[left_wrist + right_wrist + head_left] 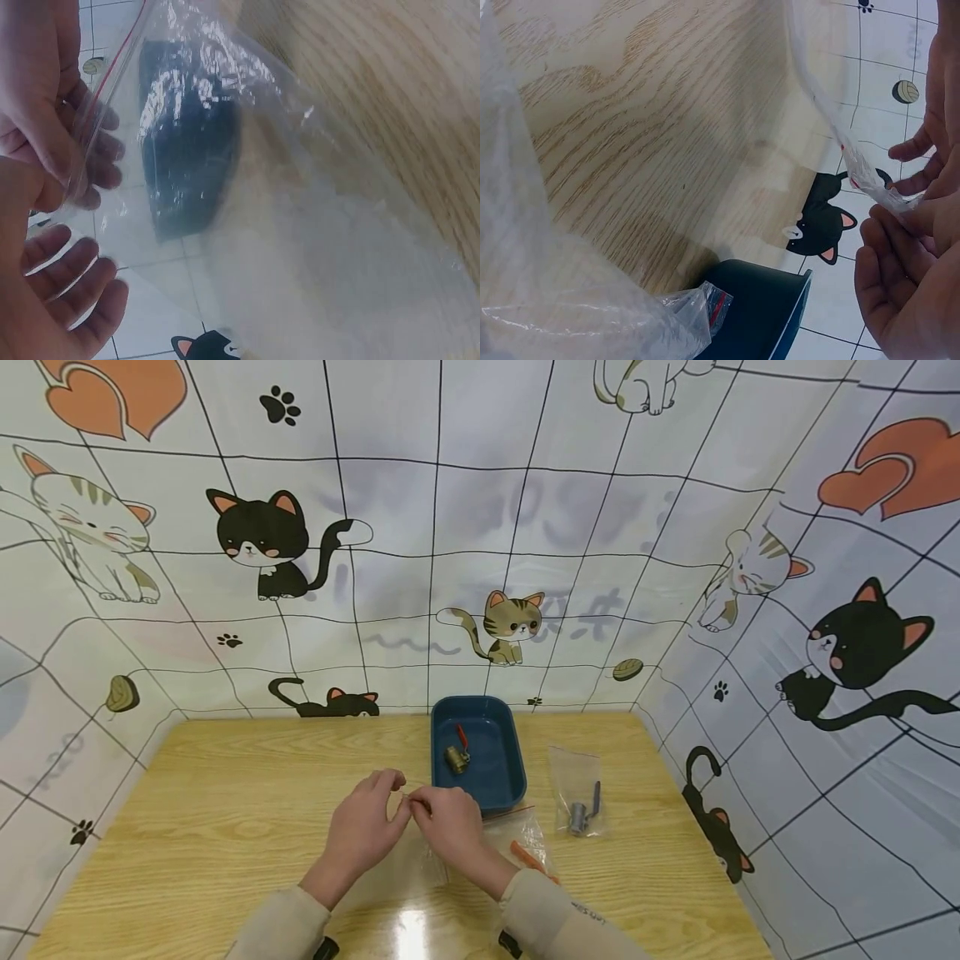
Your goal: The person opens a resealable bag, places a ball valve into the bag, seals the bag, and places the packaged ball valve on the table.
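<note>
One clear bag hung over the bench near the blue tray, its red-lined edge pinched by the right hand. Beside it the left hand had its fingers loosely spread, thumb close to that edge. A brass valve with a red handle lay in the tray.

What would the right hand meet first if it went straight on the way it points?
Most likely the left hand: in the head view the right hand points toward its fingertips, both at the edge of the clear bag. Whether they already touch is hard to tell.
</note>
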The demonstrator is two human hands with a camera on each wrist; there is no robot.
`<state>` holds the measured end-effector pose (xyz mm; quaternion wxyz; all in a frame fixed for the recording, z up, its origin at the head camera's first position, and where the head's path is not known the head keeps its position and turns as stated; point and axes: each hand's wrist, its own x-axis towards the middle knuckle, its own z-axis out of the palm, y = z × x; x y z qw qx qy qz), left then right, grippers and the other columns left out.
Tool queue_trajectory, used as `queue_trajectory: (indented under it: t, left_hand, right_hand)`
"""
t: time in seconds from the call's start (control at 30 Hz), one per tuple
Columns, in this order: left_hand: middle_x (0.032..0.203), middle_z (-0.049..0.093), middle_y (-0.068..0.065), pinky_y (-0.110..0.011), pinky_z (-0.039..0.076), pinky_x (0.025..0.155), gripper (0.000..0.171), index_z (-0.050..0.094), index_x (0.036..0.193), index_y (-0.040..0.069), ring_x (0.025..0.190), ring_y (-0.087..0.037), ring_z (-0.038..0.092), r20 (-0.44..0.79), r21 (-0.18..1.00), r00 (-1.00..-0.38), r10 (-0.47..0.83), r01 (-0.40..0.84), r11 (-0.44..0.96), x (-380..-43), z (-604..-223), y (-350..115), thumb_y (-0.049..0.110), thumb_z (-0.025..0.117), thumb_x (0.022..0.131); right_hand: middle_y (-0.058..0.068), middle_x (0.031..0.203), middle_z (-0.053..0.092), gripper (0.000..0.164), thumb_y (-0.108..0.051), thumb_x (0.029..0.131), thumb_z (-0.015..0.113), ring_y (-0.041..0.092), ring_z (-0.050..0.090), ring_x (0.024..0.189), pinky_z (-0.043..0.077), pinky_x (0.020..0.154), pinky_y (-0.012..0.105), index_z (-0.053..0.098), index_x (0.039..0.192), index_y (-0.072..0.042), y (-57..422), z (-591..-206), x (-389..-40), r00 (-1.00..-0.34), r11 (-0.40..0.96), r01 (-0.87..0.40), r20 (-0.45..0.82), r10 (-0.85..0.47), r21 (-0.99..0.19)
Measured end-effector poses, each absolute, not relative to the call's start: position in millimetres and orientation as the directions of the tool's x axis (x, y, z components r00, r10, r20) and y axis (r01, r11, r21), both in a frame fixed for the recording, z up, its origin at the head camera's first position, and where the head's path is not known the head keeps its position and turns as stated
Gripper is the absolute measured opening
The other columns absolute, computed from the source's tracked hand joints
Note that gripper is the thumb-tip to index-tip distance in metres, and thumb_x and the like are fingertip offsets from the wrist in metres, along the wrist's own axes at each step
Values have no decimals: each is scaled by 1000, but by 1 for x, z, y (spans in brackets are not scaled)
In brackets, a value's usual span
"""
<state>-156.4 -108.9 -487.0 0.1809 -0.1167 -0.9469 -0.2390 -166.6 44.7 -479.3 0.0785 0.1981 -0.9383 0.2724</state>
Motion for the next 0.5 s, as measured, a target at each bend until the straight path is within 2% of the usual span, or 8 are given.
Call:
queue_trajectory:
  t: [0.1,0.17,0.3,0.43,0.5]
  left_hand:
    - [99,71,-3,-32,53,59,17,68,99,14,87,-21,66,488,356,-860,148,351,866,-157,-489,-106,19,73,84]
    - [97,73,-3,-36,57,65,15,70,96,15,91,-22,68,534,327,-832,152,368,870,-157,-489,-105,16,75,81]
    - [92,74,-2,-40,57,69,14,71,92,17,90,-23,69,578,316,-804,141,380,869,-158,-488,-103,13,75,79]
    - [90,75,-2,-40,58,69,9,72,87,18,90,-24,70,579,334,-807,117,366,869,-158,-488,-102,14,75,80]
    - [89,76,-2,-41,58,70,7,73,85,18,89,-24,70,572,342,-814,107,355,870,-159,-488,-103,15,75,79]
  right_hand:
    - [-9,77,73,16,-28,95,63,-4,55,55,38,49,11,77,99,-23,45,-478,-167,-908,771,-416,268,-323,-482]
    - [-9,76,73,16,-27,95,63,-4,54,55,38,49,11,78,98,-22,45,-478,-167,-905,764,-422,277,-323,-488]
    - [-8,70,70,15,-26,95,63,-5,49,51,37,48,11,77,95,-20,45,-477,-169,-893,749,-446,304,-334,-489]
    - [-7,66,68,15,-25,95,63,-4,43,46,33,45,12,77,94,-20,45,-477,-170,-885,765,-459,307,-350,-452]
    - [-7,68,69,14,-25,95,64,-3,45,46,33,44,12,77,96,-20,46,-476,-169,-879,780,-468,308,-364,-415]
